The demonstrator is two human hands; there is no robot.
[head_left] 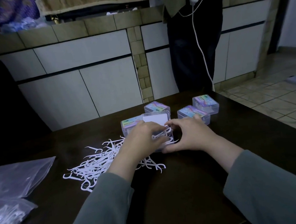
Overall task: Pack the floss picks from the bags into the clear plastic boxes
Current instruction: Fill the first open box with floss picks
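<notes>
An open clear plastic box (pixel 156 122) stands mid-table with its lid up, and white floss picks lie inside it. My left hand (pixel 142 136) reaches over the box and its fingers pinch a bunch of floss picks into it. My right hand (pixel 188 135) grips the box's right side, thumb at the front corner. A loose heap of white floss picks (pixel 96 163) spreads on the table to the left of the box. Several closed boxes with colourful labels (pixel 192 113) stand behind.
An empty clear bag (pixel 17 176) and a bag with floss picks in it (pixel 7 219) lie at the table's left edge. A person in dark clothes (pixel 194 43) stands beyond the table by tiled cabinets, a white cable hanging. Tiled floor is on the right.
</notes>
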